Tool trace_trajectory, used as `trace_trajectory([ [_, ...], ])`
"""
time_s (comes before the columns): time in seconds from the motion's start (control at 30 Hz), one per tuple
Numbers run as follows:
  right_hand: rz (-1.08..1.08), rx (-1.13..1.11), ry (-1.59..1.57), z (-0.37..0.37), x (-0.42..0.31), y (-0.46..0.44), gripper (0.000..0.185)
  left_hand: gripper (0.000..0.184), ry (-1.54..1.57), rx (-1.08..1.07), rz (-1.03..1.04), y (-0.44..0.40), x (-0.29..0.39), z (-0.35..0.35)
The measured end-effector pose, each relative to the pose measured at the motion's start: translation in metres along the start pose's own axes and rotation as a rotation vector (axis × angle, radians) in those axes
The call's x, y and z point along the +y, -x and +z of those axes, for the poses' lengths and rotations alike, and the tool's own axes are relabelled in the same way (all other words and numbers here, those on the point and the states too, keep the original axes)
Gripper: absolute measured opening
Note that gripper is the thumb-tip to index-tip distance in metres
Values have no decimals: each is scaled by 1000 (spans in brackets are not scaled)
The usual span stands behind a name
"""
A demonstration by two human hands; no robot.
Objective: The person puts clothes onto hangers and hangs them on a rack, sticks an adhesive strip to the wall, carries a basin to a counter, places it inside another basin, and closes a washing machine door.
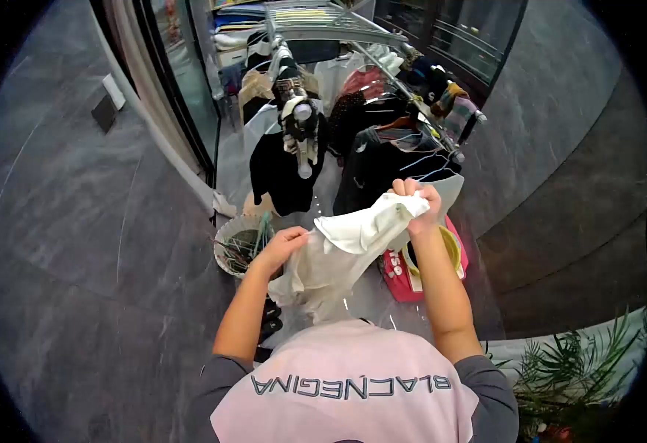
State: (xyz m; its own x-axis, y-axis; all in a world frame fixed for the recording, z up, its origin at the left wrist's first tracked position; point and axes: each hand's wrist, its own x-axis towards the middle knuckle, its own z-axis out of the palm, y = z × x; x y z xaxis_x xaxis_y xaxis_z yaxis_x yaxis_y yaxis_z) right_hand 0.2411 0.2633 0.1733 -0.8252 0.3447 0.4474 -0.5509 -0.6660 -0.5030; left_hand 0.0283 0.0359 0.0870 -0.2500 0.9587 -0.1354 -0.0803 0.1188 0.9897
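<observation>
A thin white garment is stretched between my two hands in front of my chest, its lower part hanging loose. My left hand is closed on its left edge. Higher up and to the right, my right hand grips a bunched part of the cloth in a closed fist. Just beyond my right hand, a pale garment hangs on a light-blue hanger. What kind of garment I hold is hard to tell from its folds.
Ahead stands a metal drying rack with dark clothes on hangers. A white basket holding hangers is beyond my left hand. A pink bag with a yellow-rimmed basin stands below my right forearm. Plants grow at the lower right.
</observation>
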Motion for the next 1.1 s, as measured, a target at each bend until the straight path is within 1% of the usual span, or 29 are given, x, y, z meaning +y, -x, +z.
trace_trajectory([
  [0.03,-42,49,22,-2,3,-9,22,16,-29,41,58,13,6,-9],
  [0.07,-64,155,-37,-7,6,-18,20,17,-186,84,72,23,15,-17],
  [0.13,24,197,-139,6,20,-32,20,18,-204,182,64,50,21,-27],
  [0.17,35,168,-167,13,27,-40,20,27,-234,118,114,53,12,-37],
  [0.2,51,139,-190,27,40,-52,20,40,-608,178,134,76,31,-38],
  [0.27,107,89,-207,51,62,-73,18,47,-956,83,63,85,24,-60],
  [0.3,149,133,-229,67,78,-87,16,44,-1010,199,-54,90,18,-66],
  [0.33,190,180,-248,82,94,-100,15,41,-966,245,-163,95,14,-72],
  [0.4,231,1,-138,99,126,-131,14,39,-419,323,-188,107,-11,-88],
  [0.43,231,41,15,115,139,-144,14,43,-215,336,-107,116,-10,-87],
  [0.47,224,75,169,129,147,-156,15,46,11,397,-62,126,3,-78],
  [0.5,165,53,475,130,154,-163,19,45,197,421,27,132,19,-72],
  [0.53,136,8,704,120,165,-174,36,45,378,441,120,134,33,-71],
  [0.6,-109,-27,1140,90,192,-168,54,42,665,398,307,134,53,-79],
  [0.63,-258,-168,1244,60,215,-161,63,43,689,379,374,133,68,-79],
  [0.67,-204,-309,1308,51,224,-135,64,42,720,330,403,132,77,-84],
  [0.7,82,-416,1258,57,226,-105,66,41,722,345,379,129,85,-91],
  [0.73,170,-628,1357,40,237,-81,70,40,727,360,357,126,90,-96],
  [0.77,201,-831,1385,25,255,-59,77,40,725,368,367,124,92,-103],
  [0.8,440,-840,1188,33,263,-33,85,37,772,403,333,122,93,-111],
  [0.83,506,-866,1169,49,267,-15,90,35,818,437,301,121,96,-115],
  [0.87,525,-830,1015,41,294,2,93,35,815,445,309,125,106,-109],
  [0.9,389,-841,902,58,305,11,85,33,839,603,342,132,119,-96],
  [0.93,360,-745,961,65,316,20,70,31,861,762,371,138,126,-89],
  [1.0,419,-667,811,72,339,6,56,28,874,753,391,152,111,-114],
  [1.03,287,-618,910,69,343,-3,50,26,887,624,375,162,90,-145],
  [1.07,406,-539,844,99,322,-13,48,25,899,494,358,177,71,-169],
  [1.1,366,-455,841,119,304,-20,45,27,726,645,236,198,56,-184],
])
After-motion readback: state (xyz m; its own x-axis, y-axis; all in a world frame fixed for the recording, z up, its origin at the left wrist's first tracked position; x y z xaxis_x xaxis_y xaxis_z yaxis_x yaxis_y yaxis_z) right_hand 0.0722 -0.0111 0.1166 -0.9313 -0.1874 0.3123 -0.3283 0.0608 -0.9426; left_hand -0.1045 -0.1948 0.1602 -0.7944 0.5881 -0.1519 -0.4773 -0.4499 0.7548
